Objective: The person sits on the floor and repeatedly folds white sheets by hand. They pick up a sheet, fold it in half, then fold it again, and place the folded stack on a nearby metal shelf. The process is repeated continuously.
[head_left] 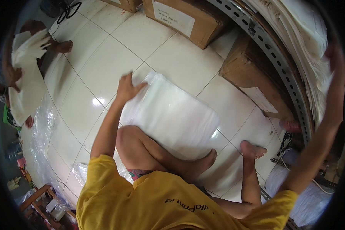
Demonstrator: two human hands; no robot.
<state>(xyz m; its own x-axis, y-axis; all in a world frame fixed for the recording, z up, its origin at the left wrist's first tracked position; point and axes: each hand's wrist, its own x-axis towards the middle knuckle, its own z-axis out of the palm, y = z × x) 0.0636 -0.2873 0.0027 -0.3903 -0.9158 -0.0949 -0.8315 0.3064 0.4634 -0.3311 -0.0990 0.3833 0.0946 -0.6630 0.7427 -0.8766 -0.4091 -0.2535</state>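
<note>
A neat stack of translucent plastic sheets or bags [180, 115] lies on the tiled floor in front of my bent legs. My left hand [128, 89] is at the stack's far left corner, thumb stretched out over its edge and fingers apart, holding nothing. Whether the thumb touches the plastic, I cannot tell. At the right rim, my right hand [335, 57] is raised beside a tall pile of off-white sheets [295, 50] on the metal shelf. Its fingers are dark and blurred, so any grip there stays hidden.
Cardboard boxes [253, 74] stand under and beside the perforated metal shelf edge [274, 57]. Another person at the left holds a fanned bundle of cream sheets [27, 76]. Crumpled clear plastic [44, 130] lies on the floor there, with a small wooden frame [38, 197] at the lower left.
</note>
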